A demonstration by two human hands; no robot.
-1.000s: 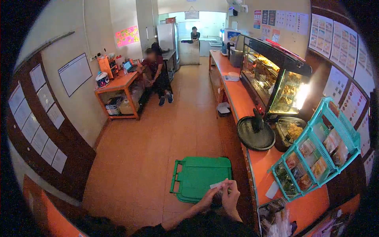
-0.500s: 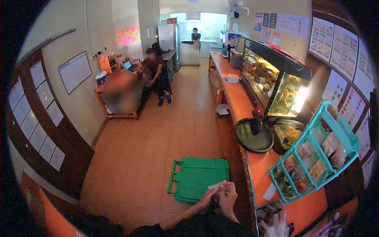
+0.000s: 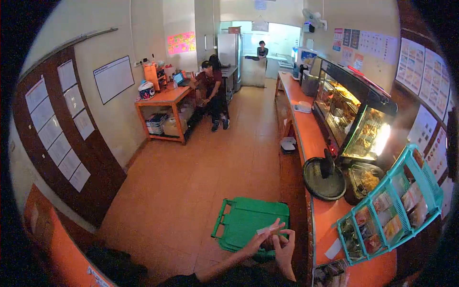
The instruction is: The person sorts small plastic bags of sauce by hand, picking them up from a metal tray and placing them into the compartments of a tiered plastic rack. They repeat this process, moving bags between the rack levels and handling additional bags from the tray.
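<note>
Both hands are low in the middle of the head view, in front of the green lid of a bin [image 3: 253, 213]. My left hand [image 3: 258, 243] pinches a small whitish, see-through plastic strip [image 3: 268, 229] that lies along its fingers. Close beside it, my right hand [image 3: 285, 249] has thumb and fingers bent together near the strip. I cannot tell what the right fingers hold. The gap between the hands looks dark.
Along the right runs an orange counter [image 3: 301, 117] with a stone mortar [image 3: 324, 181], a lit food warmer [image 3: 356, 112] and a turquoise rack [image 3: 389, 210] of packets. A seated person [image 3: 209, 93] is by an orange table [image 3: 165, 98]; another person [image 3: 262, 50] stands at the back.
The view has shifted, so the room appears further right and lower. My fingers have moved apart a little around the plastic strip, and the left fingers now extend more.
</note>
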